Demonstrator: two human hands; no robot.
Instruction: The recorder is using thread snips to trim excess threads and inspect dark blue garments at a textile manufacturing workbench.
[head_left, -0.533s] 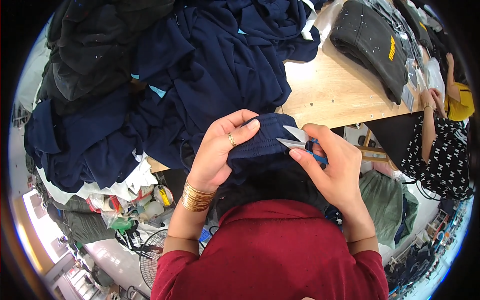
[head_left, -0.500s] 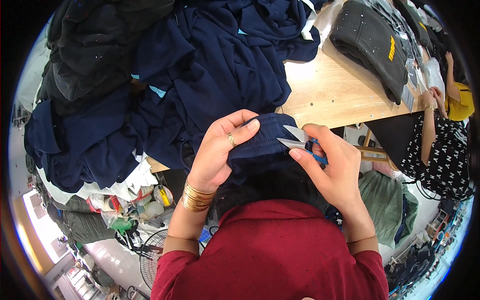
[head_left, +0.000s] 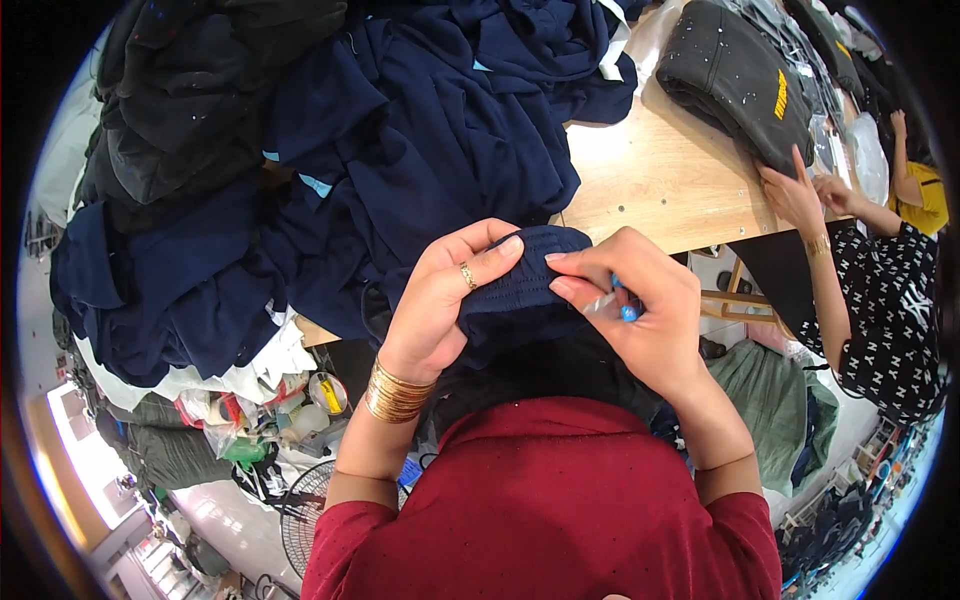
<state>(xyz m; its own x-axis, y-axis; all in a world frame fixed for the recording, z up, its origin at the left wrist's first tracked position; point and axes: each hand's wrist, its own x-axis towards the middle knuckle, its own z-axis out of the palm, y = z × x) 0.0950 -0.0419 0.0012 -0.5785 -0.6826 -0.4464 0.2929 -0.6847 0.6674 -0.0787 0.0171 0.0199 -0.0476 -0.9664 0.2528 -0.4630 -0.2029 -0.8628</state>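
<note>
A navy garment's stitched elastic waistband (head_left: 535, 285) is stretched in front of me. My left hand (head_left: 440, 290) grips its left part, thumb on top and fingers behind. At the band's right part, the thumb and forefinger of my right hand (head_left: 645, 300) come together close to the fabric. Whether a thread is between those fingertips is too small to tell. Tucked inside that hand are thread snips (head_left: 628, 312) with blue handles. The fingers hide most of the blades.
Navy garments (head_left: 430, 130) lie heaped on the wooden table (head_left: 640, 180), beside dark garments (head_left: 190, 100) at left. A folded dark garment (head_left: 735, 80) sits at far right, touched by a co-worker's hand (head_left: 795, 200). A fan (head_left: 310, 510) stands low left.
The snips' blades, pointed at the waistband before, are now turned back into my right palm. My right thumb and forefinger have closed near the fabric. The co-worker's hand has reached the folded garment.
</note>
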